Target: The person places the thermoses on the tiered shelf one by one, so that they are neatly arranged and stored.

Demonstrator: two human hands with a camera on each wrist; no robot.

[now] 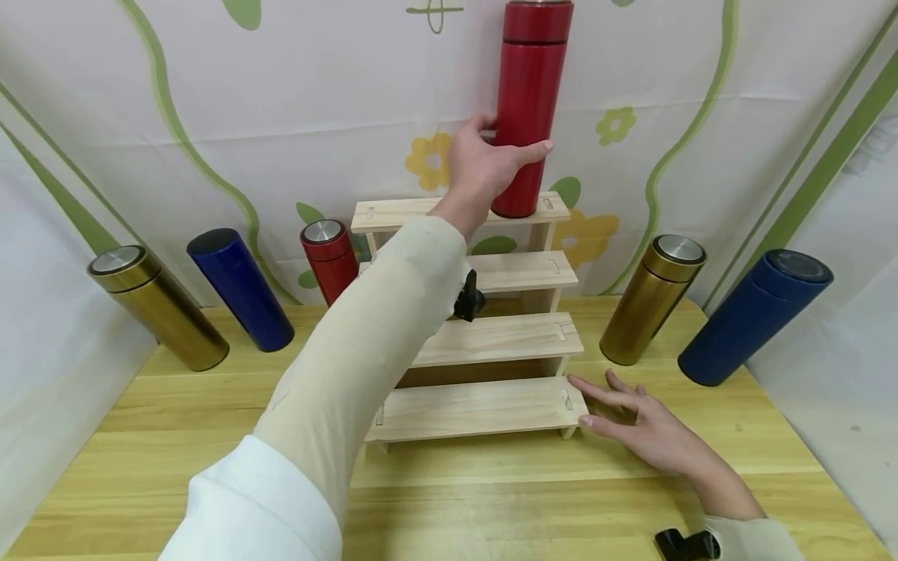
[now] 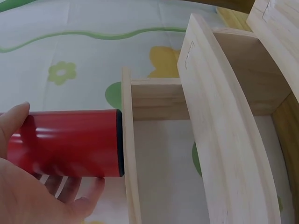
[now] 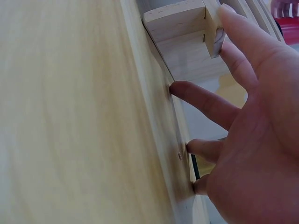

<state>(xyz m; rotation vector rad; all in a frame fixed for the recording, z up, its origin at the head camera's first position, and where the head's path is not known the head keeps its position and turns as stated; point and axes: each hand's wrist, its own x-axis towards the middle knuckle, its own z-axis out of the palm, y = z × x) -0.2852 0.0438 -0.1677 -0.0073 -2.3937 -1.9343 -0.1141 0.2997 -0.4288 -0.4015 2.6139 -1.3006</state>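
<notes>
My left hand [image 1: 484, 160] grips the lower part of a tall red thermos bottle [image 1: 532, 86]. The thermos stands upright at the right side of the top step of a small wooden stepped rack [image 1: 484, 409]. In the left wrist view its dark base edge [image 2: 120, 142] meets the top board, with fingers and thumb around the red body. At the rack's lowest step, my right hand [image 1: 655, 428] is spread with its fingertips at the right end. The right wrist view shows that hand's fingers [image 3: 205, 102] extended, some touching the wooden tabletop [image 3: 84, 116].
Left of the rack stand a gold thermos [image 1: 164, 312], a blue one [image 1: 242, 292] and a shorter-looking red one [image 1: 330, 257], partly behind my left sleeve. Another gold thermos [image 1: 648, 304] and a dark blue one [image 1: 751, 319] stand right. A patterned cloth [image 1: 337, 78] hangs behind.
</notes>
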